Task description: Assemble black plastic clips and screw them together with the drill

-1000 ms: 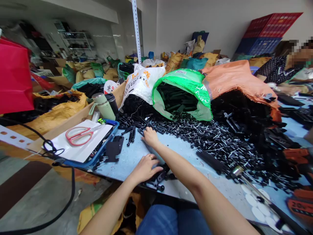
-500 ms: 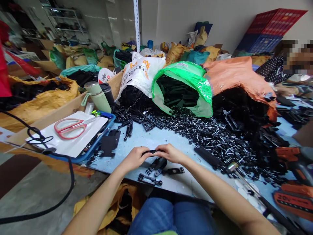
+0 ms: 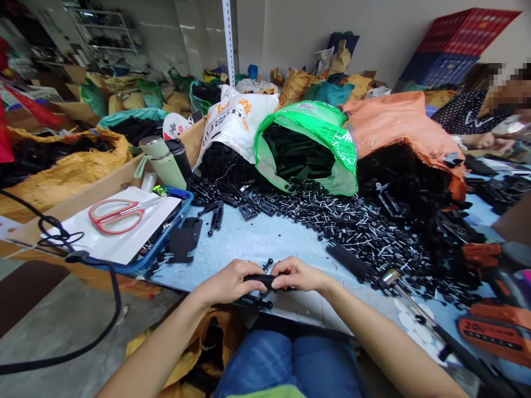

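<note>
A dark, elongated black part (image 3: 265, 281) is held level between both hands, low over the front edge of the blue table. My left hand (image 3: 232, 282) grips its left end, thumb on top. At its right end, my right hand (image 3: 301, 273) pinches it between thumb and fingers. Just beyond the hands, a small black piece with a ball end (image 3: 269, 263) lies on the table. Beneath the hands, another black arm-like part (image 3: 261, 303) is partly hidden. Fingers cover both ends of the held part.
Behind, a green bag (image 3: 309, 110) and an orange sack (image 3: 390, 119) spill black parts beside a heap of screws (image 3: 352, 221). Red scissors (image 3: 116, 215) lie on paper at left, near a flask (image 3: 164, 160). An orange power tool (image 3: 493, 326) is at right; a co-worker's hands show beyond.
Both hands have come lower and nearer the table's front edge with the black part, now covering more of the loose parts there. The view has shifted slightly.
</note>
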A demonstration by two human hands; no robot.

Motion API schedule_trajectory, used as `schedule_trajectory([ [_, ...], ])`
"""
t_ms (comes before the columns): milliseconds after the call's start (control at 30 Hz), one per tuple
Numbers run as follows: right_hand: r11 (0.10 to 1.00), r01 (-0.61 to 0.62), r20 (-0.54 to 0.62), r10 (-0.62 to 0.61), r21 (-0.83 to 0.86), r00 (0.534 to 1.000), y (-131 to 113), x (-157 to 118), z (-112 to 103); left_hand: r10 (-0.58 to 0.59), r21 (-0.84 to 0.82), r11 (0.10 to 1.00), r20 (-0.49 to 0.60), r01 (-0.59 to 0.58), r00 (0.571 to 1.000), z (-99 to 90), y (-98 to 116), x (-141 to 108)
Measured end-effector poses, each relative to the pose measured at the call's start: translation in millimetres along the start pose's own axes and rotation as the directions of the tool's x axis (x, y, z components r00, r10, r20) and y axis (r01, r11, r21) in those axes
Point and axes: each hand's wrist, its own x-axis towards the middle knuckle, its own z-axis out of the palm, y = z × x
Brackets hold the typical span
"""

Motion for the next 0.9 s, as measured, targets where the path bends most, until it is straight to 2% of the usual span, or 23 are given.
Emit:
schedule_trajectory([
  [67, 0.997, -0.029, 0.035, 0.027, 0.067, 0.999, 1.1, -2.6, -1.7, -0.013, -0.067, 0.998, 0.026, 0.015, 1.0, 1.8, -0.4, 1.7],
  [100, 0.999, -0.018, -0.009, 0.019, 0.048, 1.0, 1.9, -1.8, -1.2, -0.027, -0.069, 0.997, 0.0, 0.027, 1.0, 2.8, -2.3, 2.9],
  [167, 0.995, 0.026, -0.182, -0.043, -0.095, 0.982, 4.3, 4.3, 1.0, -0.049, 0.001, 0.999, -0.106, 0.049, 0.993, 5.0, -9.2, 6.5],
  [233, 0.952, 0.03, -0.347, -0.14, -0.303, 0.927, 8.1, 15.2, 2.7, -0.054, 0.116, 0.99, -0.226, 0.082, 0.973, 7.0, -20.0, 12.2],
  [300, 0.89, -0.014, -0.432, -0.208, -0.456, 0.878, 12.5, 25.9, 2.0, -0.059, 0.21, 0.969, -0.3, 0.126, 0.952, 8.2, -33.9, 19.8],
  [367, 0.837, -0.067, -0.471, -0.238, -0.543, 0.85, 16.0, 29.6, -1.0, -0.082, 0.268, 0.946, -0.338, 0.18, 0.937, 7.5, -48.7, 27.4],
  [433, 0.775, -0.089, -0.449, -0.264, -0.626, 0.853, 17.6, 21.9, -4.4, -0.106, 0.325, 0.913, -0.397, 0.247, 0.912, 5.1, -60.7, 31.4],
  [500, 0.682, -0.06, -0.335, -0.278, -0.729, 0.9, 17.8, 4.8, -6.2, -0.101, 0.379, 0.874, -0.47, 0.304, 0.877, 3.6, -65.7, 29.0],
  [533, 0.629, -0.028, -0.25, -0.268, -0.777, 0.93, 17.8, -5.0, -6.3, -0.087, 0.399, 0.865, -0.477, 0.304, 0.875, 4.5, -64.8, 25.3],
  [567, 0.578, 0.008, -0.166, -0.247, -0.816, 0.955, 18.0, -14.2, -5.7, -0.071, 0.413, 0.867, -0.453, 0.28, 0.889, 7.0, -61.8, 20.1],
  [633, 0.504, 0.048, -0.061, -0.197, -0.862, 0.979, 19.9, -27.3, -3.8, -0.045, 0.418, 0.89, -0.322, 0.185, 0.946, 17.5, -51.2, 7.3],
  [700, 0.468, 0.033, -0.053, -0.171, -0.883, 0.984, 24.0, -32.2, -2.4, -0.038, 0.415, 0.902, -0.195, 0.118, 0.98, 33.6, -39.4, -5.5],
  [733, 0.456, 0.014, -0.072, -0.171, -0.89, 0.983, 26.8, -32.4, -2.2, -0.045, 0.423, 0.899, -0.168, 0.113, 0.985, 42.5, -34.9, -10.7],
  [833, 0.426, -0.032, -0.128, -0.198, -0.904, 0.972, 35.3, -31.8, -3.1, -0.071, 0.475, 0.866, -0.188, 0.154, 0.98, 64.8, -30.6, -19.3],
  [900, 0.402, -0.057, -0.161, -0.228, -0.914, 0.96, 38.9, -33.8, -3.0, -0.069, 0.495, 0.85, -0.23, 0.178, 0.971, 72.5, -33.6, -18.4],
])
